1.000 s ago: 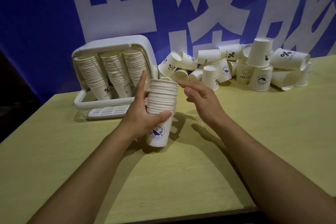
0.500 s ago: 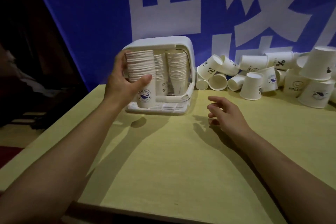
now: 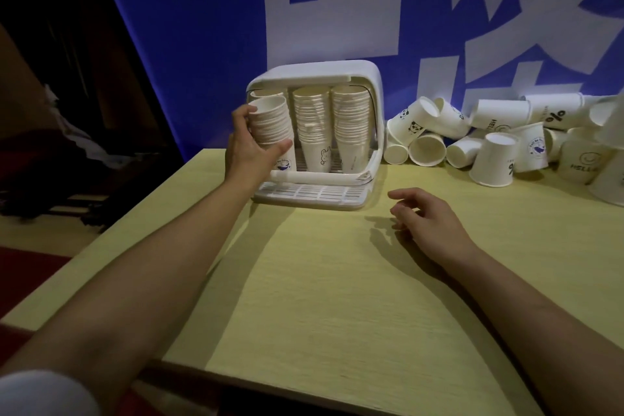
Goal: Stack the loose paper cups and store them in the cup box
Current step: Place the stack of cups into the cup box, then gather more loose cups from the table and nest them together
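Note:
My left hand (image 3: 248,145) grips a tall stack of white paper cups (image 3: 273,127) and holds it upright at the left front of the white cup box (image 3: 358,73), just inside its open front. Two more cup stacks (image 3: 331,125) stand in the box to the right, and another stack is partly hidden behind the held one. Loose paper cups (image 3: 496,145) lie heaped on the table to the right of the box. My right hand (image 3: 429,216) rests low over the table in front of the box's right corner, fingers apart and empty.
The yellow-green table (image 3: 337,297) has its left edge close to my left forearm and its near edge at the bottom. A blue banner with white characters (image 3: 219,27) hangs behind the box. Dark floor and clutter lie to the left.
My left hand has carried the cup stack from the table's middle leftward and forward into the box's left front. My right hand has let go and dropped toward the table.

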Demonstrator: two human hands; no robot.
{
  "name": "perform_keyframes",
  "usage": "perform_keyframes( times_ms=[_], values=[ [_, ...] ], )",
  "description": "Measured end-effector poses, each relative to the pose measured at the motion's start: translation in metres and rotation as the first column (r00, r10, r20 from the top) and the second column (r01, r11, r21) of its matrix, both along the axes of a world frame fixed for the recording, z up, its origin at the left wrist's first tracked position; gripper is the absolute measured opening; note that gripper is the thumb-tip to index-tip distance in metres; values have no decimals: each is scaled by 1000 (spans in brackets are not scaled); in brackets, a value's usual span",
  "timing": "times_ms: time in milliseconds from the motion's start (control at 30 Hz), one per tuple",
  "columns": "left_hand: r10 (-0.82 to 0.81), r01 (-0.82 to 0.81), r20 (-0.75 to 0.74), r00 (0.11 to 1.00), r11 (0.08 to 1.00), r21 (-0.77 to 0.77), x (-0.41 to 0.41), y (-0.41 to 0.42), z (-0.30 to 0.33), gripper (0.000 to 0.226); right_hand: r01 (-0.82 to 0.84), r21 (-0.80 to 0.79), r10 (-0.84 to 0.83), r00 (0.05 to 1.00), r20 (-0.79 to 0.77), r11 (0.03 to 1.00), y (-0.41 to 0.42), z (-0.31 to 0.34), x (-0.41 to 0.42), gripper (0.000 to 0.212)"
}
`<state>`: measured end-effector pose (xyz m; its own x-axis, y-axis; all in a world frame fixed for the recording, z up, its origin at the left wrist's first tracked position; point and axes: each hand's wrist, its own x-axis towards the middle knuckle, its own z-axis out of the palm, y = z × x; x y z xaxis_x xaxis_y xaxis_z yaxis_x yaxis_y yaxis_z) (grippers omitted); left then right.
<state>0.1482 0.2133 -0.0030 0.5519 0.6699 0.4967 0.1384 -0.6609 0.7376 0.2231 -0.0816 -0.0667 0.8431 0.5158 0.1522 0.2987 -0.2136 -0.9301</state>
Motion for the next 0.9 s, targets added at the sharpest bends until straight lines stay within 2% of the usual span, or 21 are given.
perform_keyframes(
  times_ms=[133, 333, 567, 733, 833, 900],
  values=[
    [52, -53, -126, 991, 999, -1, 4, 1, -16, 79, 3, 24, -3, 1000, -1, 1000, 2, -2, 0, 20],
    [65, -62, -198, 978, 998, 19, 7, 3, -16, 82, -9, 38, 9, 1000, -6, 999, 1, -2, -2, 19],
    [77, -75, -201, 977, 997, 19, 7, 1, -17, 85, -18, 44, 18, 1000, -17, 999, 0, -1, -1, 19],
    [61, -62, -218, 974, 998, 3, 7, 1, -16, 99, -26, 46, 27, 1000, -15, 999, 0, -2, -1, 19],
    [112, -119, -133, 985, 992, -39, 4, -3, -16, 110, -22, 54, 23, 1000, -16, 998, -1, -2, 0, 19],
    [190, -185, 55, 980, 979, -85, 0, -16, -18, 104, -18, 60, 19, 1000, -23, 998, -2, -1, 0, 20]
  ],
)
